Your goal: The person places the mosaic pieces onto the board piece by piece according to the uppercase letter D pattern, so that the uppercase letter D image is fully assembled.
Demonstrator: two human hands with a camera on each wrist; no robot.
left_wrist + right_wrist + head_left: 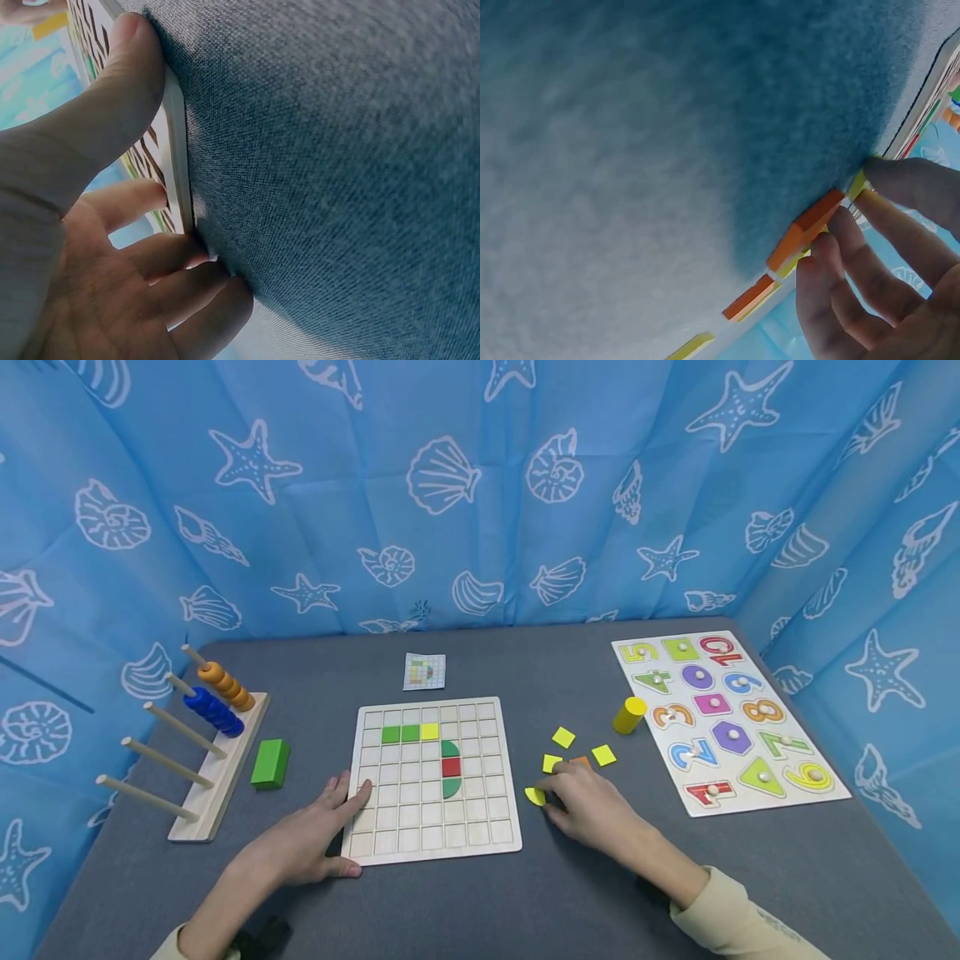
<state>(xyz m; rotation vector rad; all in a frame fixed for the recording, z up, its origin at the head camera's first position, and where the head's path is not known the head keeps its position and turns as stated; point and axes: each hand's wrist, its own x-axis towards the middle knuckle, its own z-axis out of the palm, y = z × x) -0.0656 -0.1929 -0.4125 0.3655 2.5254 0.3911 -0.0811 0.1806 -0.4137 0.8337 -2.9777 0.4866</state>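
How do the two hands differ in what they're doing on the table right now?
The left hand lies flat and spread, its fingers pressing the edge of the wooden grid board; the right hand is curled, its fingers pinching a small yellow tile. The left hand sits at the board's left corner; the right hand works off the board, among the loose yellow and orange tiles. Both rest on the grey table.
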